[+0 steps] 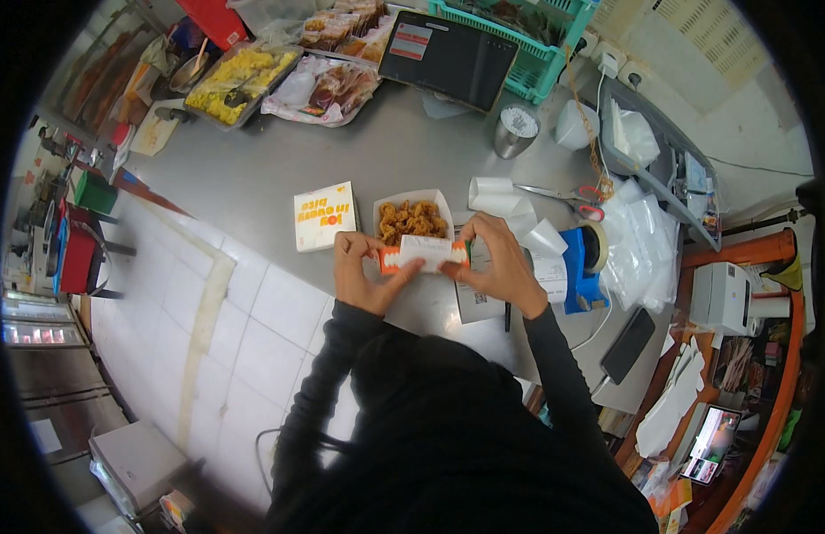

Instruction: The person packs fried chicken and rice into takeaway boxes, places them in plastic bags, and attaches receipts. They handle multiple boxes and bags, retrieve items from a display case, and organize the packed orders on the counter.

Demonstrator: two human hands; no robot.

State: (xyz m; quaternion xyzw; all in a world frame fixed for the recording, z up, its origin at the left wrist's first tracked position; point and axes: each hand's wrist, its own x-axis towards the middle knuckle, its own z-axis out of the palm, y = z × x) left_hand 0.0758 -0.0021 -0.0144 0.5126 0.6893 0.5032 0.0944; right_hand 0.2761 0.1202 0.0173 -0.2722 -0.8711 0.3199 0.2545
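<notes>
Fried, browned food pieces fill an open white paper box near the front edge of the steel table. Right at its near side, an orange-and-white cardboard flap is stretched between my two hands. A white paper slip lies against the flap. My left hand pinches the flap's left end, with the thumb reaching toward the slip. Its right end is gripped by my right hand, thumb on the slip's lower edge. Whether the flap is joined to the box is hidden.
A closed white box with yellow lettering stands left. To the right are a curled paper strip, scissors, a blue tape dispenser, clear bags and a phone. Behind are a metal cup, a tablet and food trays.
</notes>
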